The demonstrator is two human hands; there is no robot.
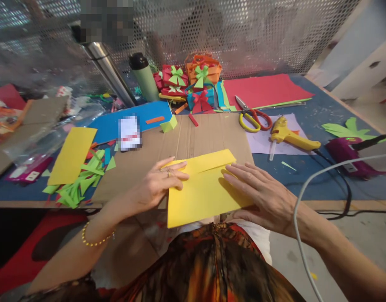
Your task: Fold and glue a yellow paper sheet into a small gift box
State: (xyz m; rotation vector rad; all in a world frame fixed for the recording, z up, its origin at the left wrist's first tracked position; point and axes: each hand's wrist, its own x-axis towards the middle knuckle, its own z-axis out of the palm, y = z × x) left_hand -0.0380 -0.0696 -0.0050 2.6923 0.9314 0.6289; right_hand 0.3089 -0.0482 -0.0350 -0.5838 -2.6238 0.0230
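A yellow sheet [199, 197] lies at the table's front edge, partly on brown cardboard [208, 134], its far edge folded over in a strip. My left hand [163, 178], with rings on it, has its fingers curled over the sheet's left side, thumb side hidden, gripping it. On the right side of the sheet, my right hand [258, 188] rests with its fingers stretched out flat, near the end of the folded strip.
Scissors [251, 115] and a yellow glue gun [290, 136] lie at the right, with a grey cable crossing near my right arm. Green paper scraps [82, 180] are at the left. Bottles and small paper bags [199, 79] stand behind.
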